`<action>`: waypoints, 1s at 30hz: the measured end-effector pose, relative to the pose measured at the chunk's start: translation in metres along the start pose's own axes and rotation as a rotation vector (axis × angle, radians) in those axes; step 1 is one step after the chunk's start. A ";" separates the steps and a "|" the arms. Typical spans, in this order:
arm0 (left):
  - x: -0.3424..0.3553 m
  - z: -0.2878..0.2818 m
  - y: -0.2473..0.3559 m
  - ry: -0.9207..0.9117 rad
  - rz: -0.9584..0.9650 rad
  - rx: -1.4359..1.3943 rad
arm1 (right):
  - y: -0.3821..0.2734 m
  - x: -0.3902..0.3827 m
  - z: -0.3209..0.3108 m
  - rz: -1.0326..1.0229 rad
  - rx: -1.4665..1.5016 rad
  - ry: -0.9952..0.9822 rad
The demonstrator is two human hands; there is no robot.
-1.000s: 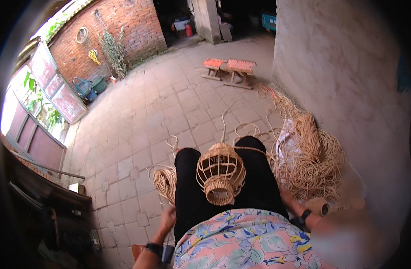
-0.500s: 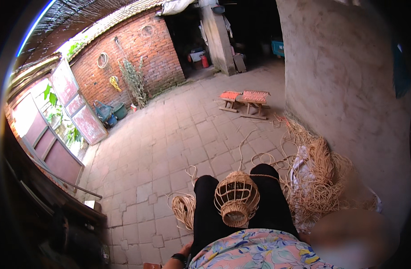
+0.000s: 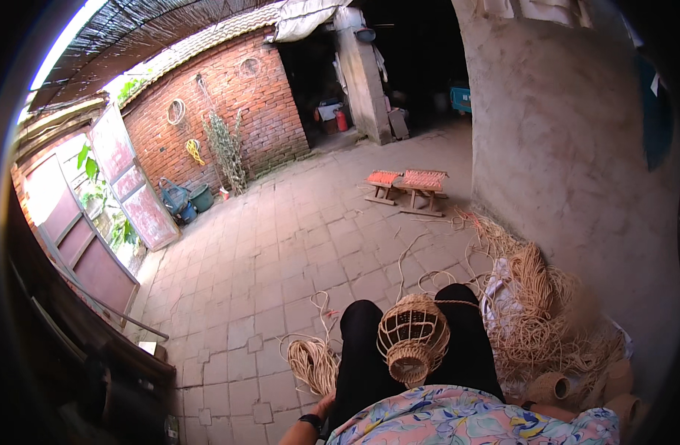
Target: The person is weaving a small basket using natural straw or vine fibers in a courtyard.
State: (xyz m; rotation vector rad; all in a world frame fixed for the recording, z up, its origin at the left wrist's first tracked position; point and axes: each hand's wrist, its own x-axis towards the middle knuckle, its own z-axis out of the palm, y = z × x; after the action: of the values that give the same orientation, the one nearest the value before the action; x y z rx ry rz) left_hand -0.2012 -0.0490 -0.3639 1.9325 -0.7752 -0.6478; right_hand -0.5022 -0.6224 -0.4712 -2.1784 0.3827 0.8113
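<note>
A round woven basket (image 3: pixel 414 340) of tan cord rests between my thighs, tilted with its narrow opening toward me. Its sides are open ribs around a dark inside. From its far end a cord (image 3: pixel 458 302) runs over my right knee. My left hand (image 3: pixel 325 406) hangs low beside my left thigh, near a coil of tan cord (image 3: pixel 314 365) on the floor; its fingers are partly hidden. Only my right forearm (image 3: pixel 553 410) shows at the lower right; the hand itself is hidden. Neither hand visibly touches the basket.
A large tangled heap of cord (image 3: pixel 536 319) lies to my right against a plastered wall (image 3: pixel 555 133). Small woven pieces (image 3: pixel 549 387) sit by its near edge. Two low stools (image 3: pixel 423 182) stand ahead on the paved floor (image 3: pixel 280 245). A metal gate (image 3: pixel 136 178) is at left.
The view has shifted, so the basket and my legs appear farther right and lower. More of my left forearm shows. The blur at lower right has gone, and small woven pieces are visible there.
</note>
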 end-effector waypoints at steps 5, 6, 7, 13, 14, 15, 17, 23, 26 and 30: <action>0.027 -0.010 0.010 0.001 -0.027 -0.013 | -0.009 -0.007 -0.006 0.003 0.039 -0.020; 0.033 -0.011 0.012 0.001 -0.036 -0.016 | -0.009 -0.007 -0.006 0.004 0.050 -0.027; 0.036 -0.011 0.015 0.007 -0.048 -0.019 | -0.008 -0.009 -0.004 0.004 0.058 -0.036; 0.044 -0.016 0.039 0.037 -0.150 -0.040 | 0.012 -0.016 0.022 -0.009 0.169 -0.073; 0.044 -0.016 0.043 0.046 -0.178 -0.052 | 0.020 -0.018 0.030 -0.016 0.198 -0.082; 0.051 -0.019 0.053 0.067 -0.202 -0.057 | 0.032 -0.013 0.039 -0.027 0.228 -0.105; 0.057 -0.021 0.064 0.091 -0.238 -0.060 | 0.060 -0.006 0.059 -0.055 0.312 -0.187; 0.109 -0.032 0.125 0.178 -0.250 0.073 | -0.095 -0.127 -0.003 0.332 0.856 -0.165; 0.133 -0.039 0.151 0.214 -0.207 0.144 | -0.083 -0.074 -0.014 -0.020 0.521 -0.006; 0.161 -0.046 0.186 0.254 -0.134 0.222 | -0.075 -0.047 -0.015 -0.267 0.250 0.084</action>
State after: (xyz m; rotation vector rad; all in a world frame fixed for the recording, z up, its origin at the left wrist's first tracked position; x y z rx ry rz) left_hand -0.1087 -0.2115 -0.1978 2.2318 -0.5801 -0.3969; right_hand -0.4938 -0.5834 -0.3909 -1.9791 0.2147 0.4971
